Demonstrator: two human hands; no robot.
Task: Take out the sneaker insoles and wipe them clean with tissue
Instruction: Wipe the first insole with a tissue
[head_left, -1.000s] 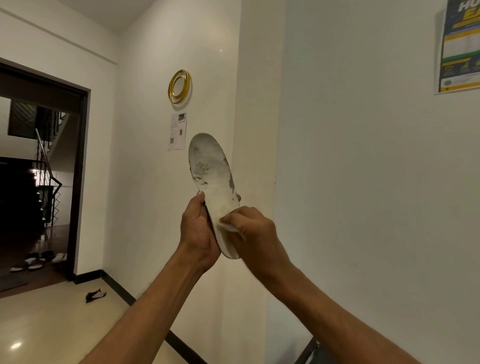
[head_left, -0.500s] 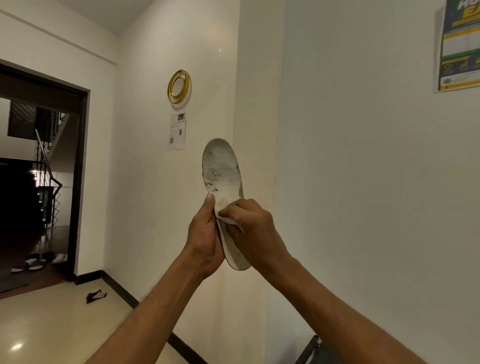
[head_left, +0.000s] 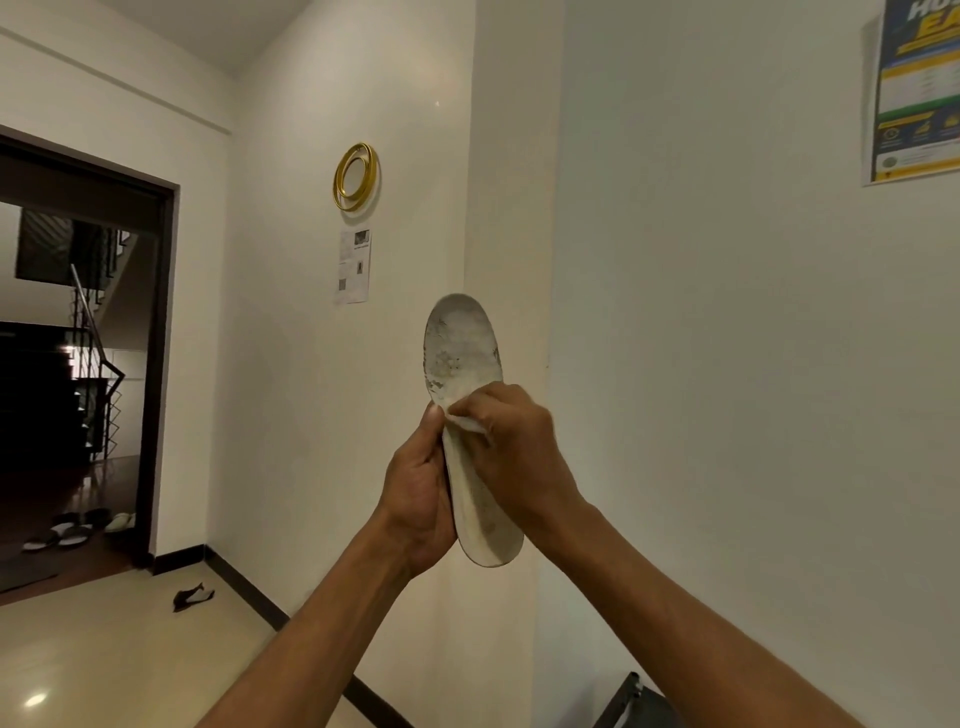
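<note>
A white, dirt-stained sneaker insole (head_left: 460, 353) stands upright in front of the wall, toe end up. My left hand (head_left: 421, 493) grips its lower half from the left edge, thumb along the side. My right hand (head_left: 511, 447) pinches a small wad of white tissue (head_left: 467, 422) and presses it against the middle of the insole. The heel end of the insole pokes out below both hands. No sneaker is in view.
Cream walls stand close ahead, with a gold ring (head_left: 356, 176), a paper notice (head_left: 353, 266) and a poster (head_left: 917, 93). A dark doorway (head_left: 78, 364) opens at left with sandals (head_left: 78, 527) beyond. A small dark object (head_left: 193, 595) lies on the tiled floor.
The insole and both hands have shifted right and a little lower. My right hand with the tissue has moved up the insole toward its middle.
</note>
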